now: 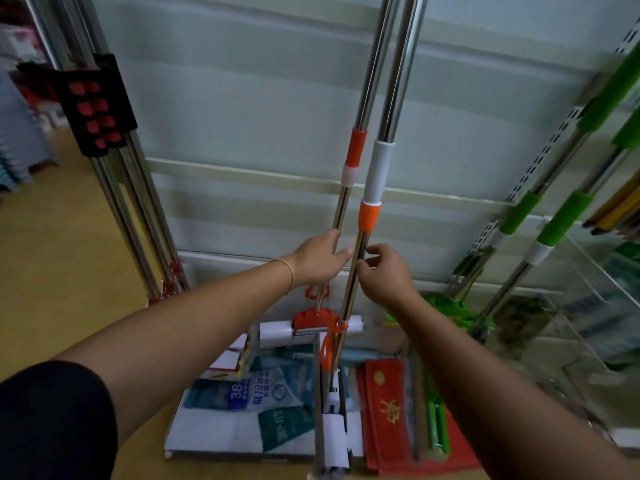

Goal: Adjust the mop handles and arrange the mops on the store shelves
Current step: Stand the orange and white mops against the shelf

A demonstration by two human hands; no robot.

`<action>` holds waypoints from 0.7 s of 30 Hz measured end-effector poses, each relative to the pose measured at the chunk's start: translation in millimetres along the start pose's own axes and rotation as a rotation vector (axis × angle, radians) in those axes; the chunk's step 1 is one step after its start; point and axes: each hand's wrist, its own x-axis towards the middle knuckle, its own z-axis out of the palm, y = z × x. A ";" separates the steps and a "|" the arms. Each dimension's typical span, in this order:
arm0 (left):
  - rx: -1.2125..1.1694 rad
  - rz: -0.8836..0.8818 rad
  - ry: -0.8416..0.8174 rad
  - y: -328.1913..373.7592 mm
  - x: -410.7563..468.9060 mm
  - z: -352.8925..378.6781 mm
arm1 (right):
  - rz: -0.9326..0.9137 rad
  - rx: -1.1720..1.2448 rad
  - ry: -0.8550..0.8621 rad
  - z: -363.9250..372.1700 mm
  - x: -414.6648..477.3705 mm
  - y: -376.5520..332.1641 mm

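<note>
Two steel mop handles stand upright against the shelf's back panel. The left handle (360, 109) has an orange collar and a white ring. My left hand (317, 259) is wrapped around it below that collar. The right handle (398, 84) carries a grey sleeve above an orange collar. My right hand (384, 271) pinches its shaft just under the orange collar, thumb and fingers curled on the tube. Lower down are an orange and white sponge mop head (311, 327) and a white mop head (334, 441) near the floor.
Steel poles with a black and red block (97, 102) lean at the left. Green-gripped mops (550, 230) lean at the right beside a slotted upright (530, 171). Packaged goods (249, 410) and red cloths (391, 414) lie on the bottom shelf. A clear bin (595, 306) stands at the right.
</note>
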 end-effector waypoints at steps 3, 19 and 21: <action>-0.041 -0.018 -0.054 -17.7 11.0 15.8 | 0.046 -0.020 0.026 10.8 4.5 10.7; -0.291 -0.180 -0.111 -84.8 43.5 110.9 | 0.056 0.186 -0.364 57.2 33.1 102.1; -0.314 -0.196 -0.074 -92.8 41.8 127.4 | 0.066 0.279 -0.425 61.5 39.9 115.1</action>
